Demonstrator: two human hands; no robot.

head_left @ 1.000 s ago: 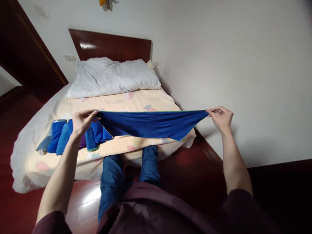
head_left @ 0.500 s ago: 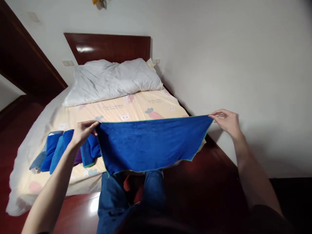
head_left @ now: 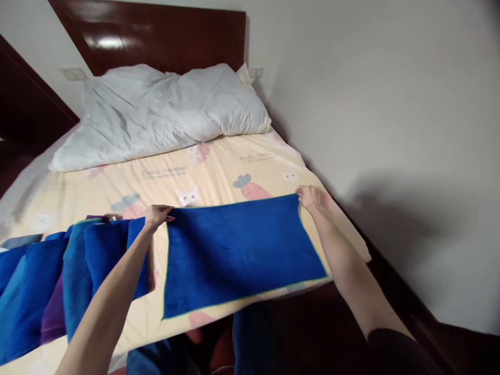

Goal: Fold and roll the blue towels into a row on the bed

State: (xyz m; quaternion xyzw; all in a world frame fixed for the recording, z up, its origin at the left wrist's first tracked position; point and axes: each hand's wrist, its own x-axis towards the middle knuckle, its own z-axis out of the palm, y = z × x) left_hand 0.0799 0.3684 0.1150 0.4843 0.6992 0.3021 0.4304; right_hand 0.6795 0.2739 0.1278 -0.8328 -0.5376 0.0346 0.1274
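A blue towel [head_left: 238, 250] with green edging is spread over the near part of the bed, its lower edge close to the mattress edge. My left hand [head_left: 157, 214] pinches its far left corner. At the far right corner, my right hand [head_left: 309, 198] grips the towel between thumb and fingers. The cloth is stretched between both hands, with a soft fold running down its left half. Left of it lies a row of folded towels [head_left: 105, 250] in blue, teal and purple, partly hidden behind my left forearm.
The bed has a cream sheet [head_left: 219, 177] printed with rabbits and carrots. A crumpled white quilt [head_left: 164, 112] lies across its far end, before a dark wooden headboard [head_left: 167, 39]. A pale wall [head_left: 371, 104] runs along the right side, with dark floor below.
Both hands have lowered the blue towel from the air onto the bed. I have leaned closer, so the bed and the folded towels appear larger.
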